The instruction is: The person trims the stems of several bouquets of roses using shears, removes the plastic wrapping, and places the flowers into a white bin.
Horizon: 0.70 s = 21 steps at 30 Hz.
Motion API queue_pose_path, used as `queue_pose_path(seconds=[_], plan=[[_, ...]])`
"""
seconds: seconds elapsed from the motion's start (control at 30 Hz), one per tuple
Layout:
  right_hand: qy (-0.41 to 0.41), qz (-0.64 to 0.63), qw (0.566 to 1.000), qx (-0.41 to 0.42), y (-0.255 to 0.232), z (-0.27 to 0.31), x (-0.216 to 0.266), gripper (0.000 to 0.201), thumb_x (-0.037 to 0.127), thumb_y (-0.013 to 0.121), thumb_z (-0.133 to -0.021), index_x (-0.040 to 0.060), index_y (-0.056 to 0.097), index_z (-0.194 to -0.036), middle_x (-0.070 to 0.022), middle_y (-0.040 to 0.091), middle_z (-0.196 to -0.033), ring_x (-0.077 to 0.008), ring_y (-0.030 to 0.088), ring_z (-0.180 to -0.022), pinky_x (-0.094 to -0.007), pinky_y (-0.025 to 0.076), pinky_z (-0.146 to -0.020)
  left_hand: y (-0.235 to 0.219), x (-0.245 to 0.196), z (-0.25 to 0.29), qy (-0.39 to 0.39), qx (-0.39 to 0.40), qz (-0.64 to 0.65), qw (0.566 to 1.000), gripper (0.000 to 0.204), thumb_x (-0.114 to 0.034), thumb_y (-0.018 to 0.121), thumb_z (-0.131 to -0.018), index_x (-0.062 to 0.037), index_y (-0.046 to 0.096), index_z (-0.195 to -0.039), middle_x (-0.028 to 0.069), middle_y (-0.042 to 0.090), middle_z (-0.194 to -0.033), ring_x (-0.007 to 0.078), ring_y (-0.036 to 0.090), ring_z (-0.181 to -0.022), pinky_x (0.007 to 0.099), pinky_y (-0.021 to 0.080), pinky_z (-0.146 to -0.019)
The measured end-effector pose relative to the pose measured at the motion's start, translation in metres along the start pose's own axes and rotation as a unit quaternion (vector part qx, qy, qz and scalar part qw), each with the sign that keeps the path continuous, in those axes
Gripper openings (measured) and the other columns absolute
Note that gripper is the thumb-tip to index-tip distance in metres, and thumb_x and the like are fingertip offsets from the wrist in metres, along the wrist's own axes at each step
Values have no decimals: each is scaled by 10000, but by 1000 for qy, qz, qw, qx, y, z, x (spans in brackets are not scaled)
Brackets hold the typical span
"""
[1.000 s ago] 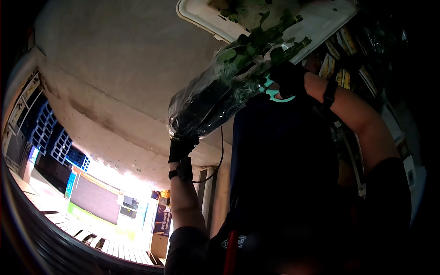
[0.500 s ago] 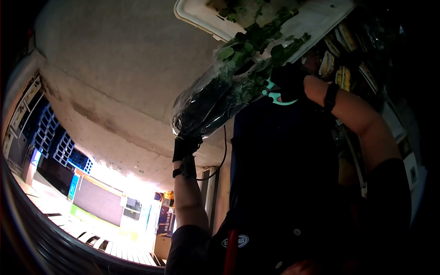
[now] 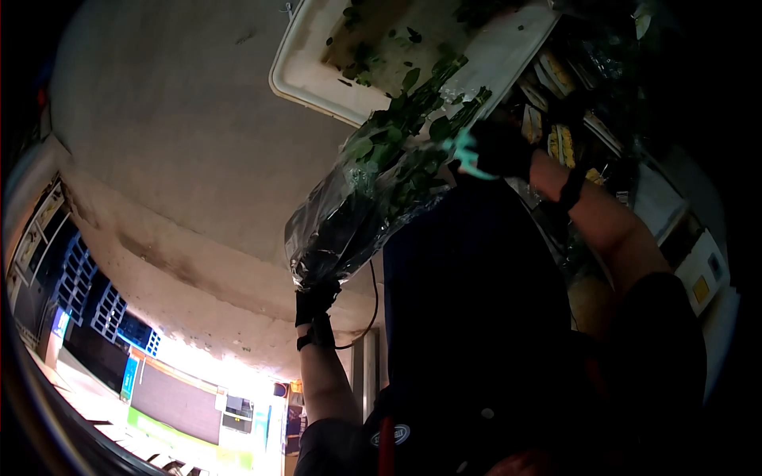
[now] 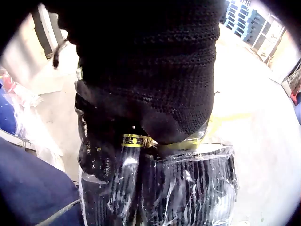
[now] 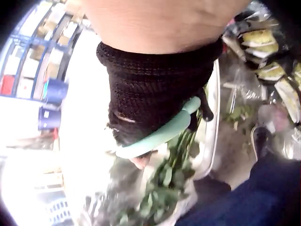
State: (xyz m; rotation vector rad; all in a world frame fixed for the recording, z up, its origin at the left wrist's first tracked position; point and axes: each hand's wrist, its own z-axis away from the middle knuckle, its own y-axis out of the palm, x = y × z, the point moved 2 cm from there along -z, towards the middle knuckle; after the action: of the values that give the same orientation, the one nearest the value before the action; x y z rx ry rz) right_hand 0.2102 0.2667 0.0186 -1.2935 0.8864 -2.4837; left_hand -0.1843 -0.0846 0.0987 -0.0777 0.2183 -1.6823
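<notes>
A leafy bunch of cut stems [image 3: 421, 119] lies slantwise in a clear plastic sleeve [image 3: 325, 230], its stem ends pointing up and right in the head view. My left hand [image 3: 316, 301], in a black knit glove, grips the wrapped lower end of this bundle. Ribbed black wrapping [image 4: 188, 188] and a narrow yellow-edged band show below the glove in the left wrist view. My right hand [image 3: 504, 147], gloved too, holds turquoise-handled scissors [image 5: 164, 136] beside the stems. The scissors' blades are hidden. Green stems [image 5: 183, 150] pass just below this hand in the right wrist view.
A white tub [image 3: 309, 91] with loose leaf scraps stands beyond the stem ends. Yellow-and-white packages [image 3: 559, 147] crowd the right side. A dark cable [image 3: 375, 305] hangs near my left wrist. Blue crates [image 3: 75, 258] stand far left, and blue shelving [image 5: 23, 66] shows behind.
The head view has shifted, so the bouquet and my left hand appear lower and more of the tub shows. The scissor handles have turned a little in my right hand. Both grips stay.
</notes>
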Motion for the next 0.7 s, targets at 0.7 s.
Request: queue_pose_path(seconds=[0.7], plan=[[353, 239, 905, -11, -92, -45, -23, 446, 460, 597, -725, 83, 650, -956, -120, 596, -991, -294, 610, -896, -415, 487, -747, -6, 11, -8, -100, 63, 59, 991, 143, -210, 553, -883, -159, 683, -851, -10, 569, -580, 67, 486, -451, 185, 332, -379]])
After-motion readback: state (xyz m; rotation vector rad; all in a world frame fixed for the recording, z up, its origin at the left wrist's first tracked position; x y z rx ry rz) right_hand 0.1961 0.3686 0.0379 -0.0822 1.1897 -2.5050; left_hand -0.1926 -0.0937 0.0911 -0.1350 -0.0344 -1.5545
